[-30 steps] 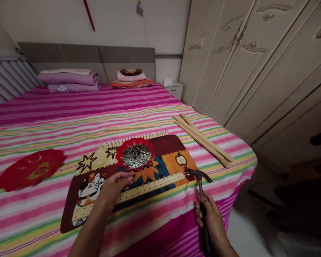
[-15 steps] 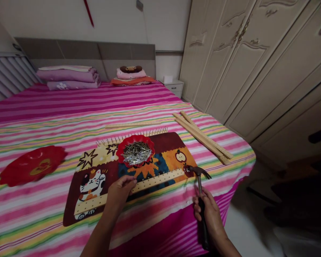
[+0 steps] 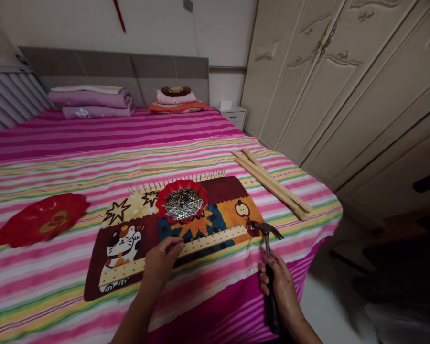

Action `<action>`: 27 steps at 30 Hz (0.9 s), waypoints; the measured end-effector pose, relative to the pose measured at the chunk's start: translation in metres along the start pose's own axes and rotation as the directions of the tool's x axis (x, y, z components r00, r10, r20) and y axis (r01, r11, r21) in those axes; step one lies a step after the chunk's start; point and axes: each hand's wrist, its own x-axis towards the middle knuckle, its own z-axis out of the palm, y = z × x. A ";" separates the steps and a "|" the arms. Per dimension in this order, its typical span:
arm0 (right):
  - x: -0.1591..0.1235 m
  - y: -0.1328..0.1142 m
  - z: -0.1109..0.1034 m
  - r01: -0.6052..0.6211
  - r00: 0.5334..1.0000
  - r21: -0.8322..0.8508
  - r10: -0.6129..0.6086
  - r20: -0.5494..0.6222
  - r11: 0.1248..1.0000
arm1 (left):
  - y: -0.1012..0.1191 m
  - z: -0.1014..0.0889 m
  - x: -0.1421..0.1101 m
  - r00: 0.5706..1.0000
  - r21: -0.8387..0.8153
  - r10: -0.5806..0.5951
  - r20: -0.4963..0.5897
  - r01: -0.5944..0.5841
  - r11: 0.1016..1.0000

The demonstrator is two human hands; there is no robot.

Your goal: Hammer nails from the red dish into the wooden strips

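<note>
A black-handled claw hammer with a dark metal head (image 3: 270, 275) is gripped at the handle by the right hand (image 3: 282, 285), whose fingers are wrapped around it; its head is held just beside the right edge of a rectangular patterned mat (image 3: 227, 189). Across the near part of the mat is laid a long, pale wooden strip marked with rows of small dark dots (image 3: 211, 242). Its middle is covered by the left hand (image 3: 160, 263), whose thumb and forefinger are held together at the tips; whether a nail is pinched there cannot be told.

On the far half of the mat is set a scalloped red bowl (image 3: 160, 205), filled with loose silvery nails (image 3: 184, 206). By the bowl, part of a second wooden strip bristling with upright nails (image 3: 212, 177) is hidden along the mat's far edge. Farther off, a thin pale strip (image 3: 179, 166) is laid flat on the bed's striped cover (image 3: 103, 165). Some pale wooden strips (image 3: 268, 184) are grouped at the right, well apart from the bowl. At the left, a large red scalloped dish (image 3: 25, 222) is placed. At the far end, folded lilac bedding (image 3: 93, 101) is stacked.
</note>
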 end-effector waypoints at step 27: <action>-0.057 -0.046 0.090 0.796 0.517 -0.414 -0.139 0.845 0.442 | -0.009 0.009 -0.003 0.971 0.142 0.235 -0.051 -0.226 0.964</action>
